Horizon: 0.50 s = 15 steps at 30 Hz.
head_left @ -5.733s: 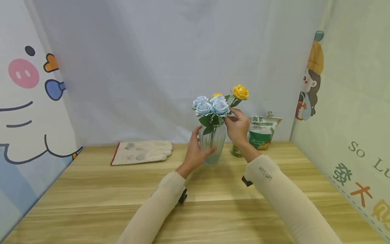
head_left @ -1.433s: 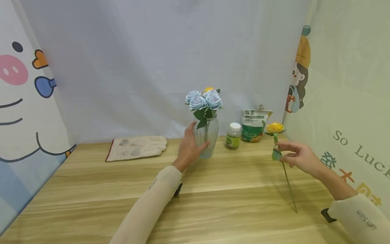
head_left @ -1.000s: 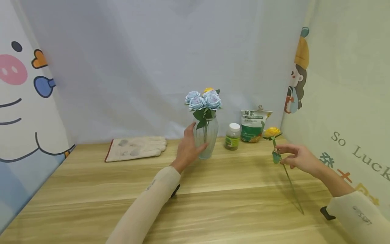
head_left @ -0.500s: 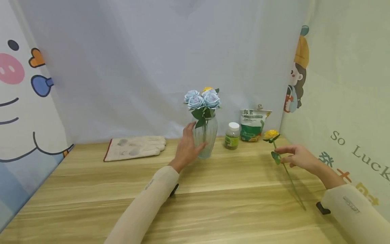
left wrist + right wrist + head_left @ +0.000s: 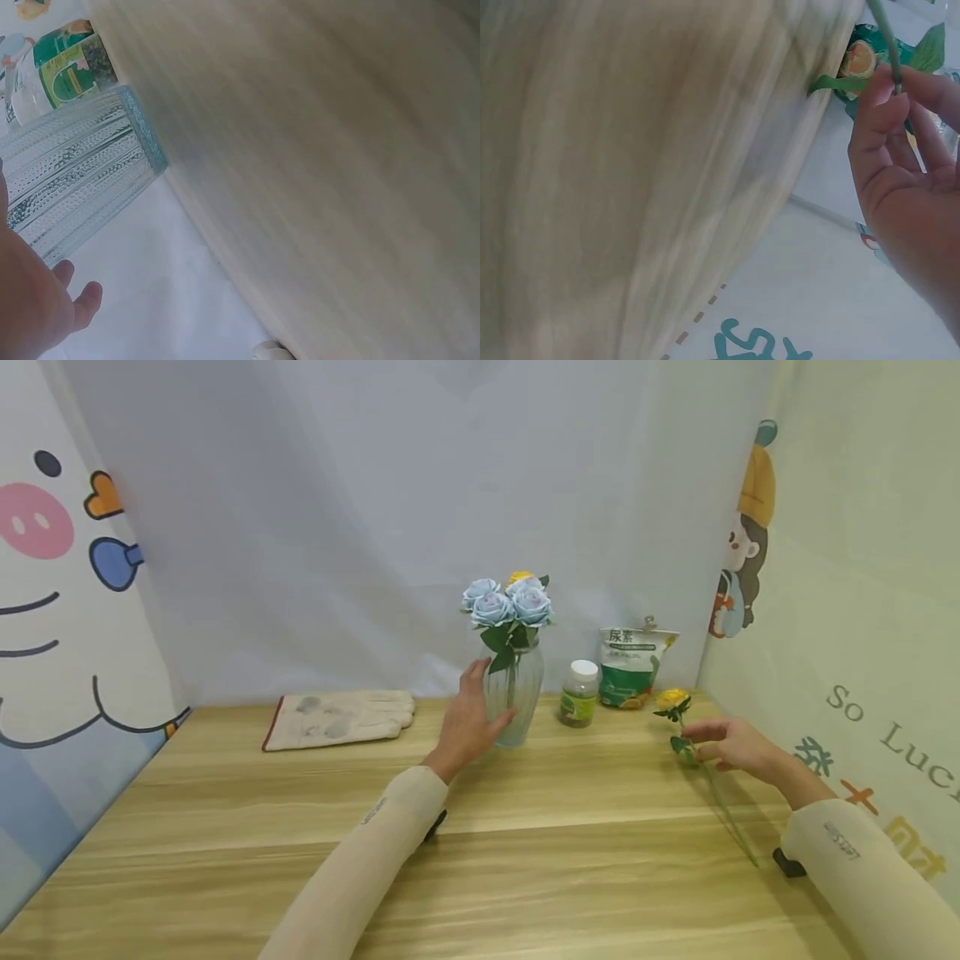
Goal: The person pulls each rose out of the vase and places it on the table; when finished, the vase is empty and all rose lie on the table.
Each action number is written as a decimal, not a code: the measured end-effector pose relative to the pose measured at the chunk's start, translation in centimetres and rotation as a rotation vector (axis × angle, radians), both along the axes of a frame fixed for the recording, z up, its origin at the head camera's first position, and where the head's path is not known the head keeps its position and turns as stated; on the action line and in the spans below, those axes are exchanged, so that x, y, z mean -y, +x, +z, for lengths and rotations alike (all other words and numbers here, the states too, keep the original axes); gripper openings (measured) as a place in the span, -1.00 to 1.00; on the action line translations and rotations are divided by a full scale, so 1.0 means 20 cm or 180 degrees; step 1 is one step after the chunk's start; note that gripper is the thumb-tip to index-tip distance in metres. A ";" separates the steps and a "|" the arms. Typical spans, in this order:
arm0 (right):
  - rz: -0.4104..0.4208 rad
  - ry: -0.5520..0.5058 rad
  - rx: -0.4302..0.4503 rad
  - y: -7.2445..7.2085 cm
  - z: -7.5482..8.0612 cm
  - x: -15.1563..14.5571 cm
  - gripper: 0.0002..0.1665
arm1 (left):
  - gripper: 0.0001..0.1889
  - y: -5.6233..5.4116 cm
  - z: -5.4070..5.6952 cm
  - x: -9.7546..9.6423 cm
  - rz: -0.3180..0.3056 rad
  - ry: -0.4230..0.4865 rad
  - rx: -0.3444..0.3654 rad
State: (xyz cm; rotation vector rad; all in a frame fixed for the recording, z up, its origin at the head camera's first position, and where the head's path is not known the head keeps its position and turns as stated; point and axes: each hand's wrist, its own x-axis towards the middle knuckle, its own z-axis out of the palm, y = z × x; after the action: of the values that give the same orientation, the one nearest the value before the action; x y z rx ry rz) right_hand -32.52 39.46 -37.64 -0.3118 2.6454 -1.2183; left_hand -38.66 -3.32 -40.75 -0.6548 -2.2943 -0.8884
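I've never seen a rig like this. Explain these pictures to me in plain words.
No machine here: a person's left hand and right hand do the work. The wide view comes from a camera worn on the head; the other two come from cameras on the left and right wrists. The left hand is around a clear ribbed glass vase, standing on the wood-grain table, with pale blue roses and one yellow bloom in it. The right hand pinches the green stem of a separate yellow rose. Left of the vase lies an off-white fabric glove with a red edge; to its right stand a clear white-lidded jar and a clipped white-and-green pouch.
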 end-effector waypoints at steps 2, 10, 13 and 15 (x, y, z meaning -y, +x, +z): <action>0.0005 0.0002 0.0033 -0.01 -0.01 0.00 -0.34 | -0.08 0.00 0.00 0.00 -0.0004 -0.0005 -0.0005; 0.0095 -0.0105 0.0186 -0.03 -0.05 -0.05 -0.35 | -0.09 0.00 0.00 0.00 0.0066 -0.0079 0.0044; 0.0127 -0.0216 0.0280 -0.03 -0.07 -0.06 -0.35 | -0.09 0.00 0.00 0.00 0.0059 -0.0075 0.0031; 0.0140 -0.0282 0.0348 -0.04 -0.07 -0.06 -0.35 | -0.09 0.00 0.00 0.00 0.0067 -0.0088 0.0029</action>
State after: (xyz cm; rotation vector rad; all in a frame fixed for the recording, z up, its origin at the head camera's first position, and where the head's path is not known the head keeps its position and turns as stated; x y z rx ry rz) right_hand -33.23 40.76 -39.12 -0.3067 2.4844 -1.3026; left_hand -38.59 -3.28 -40.76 -0.6384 -2.3211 -0.8529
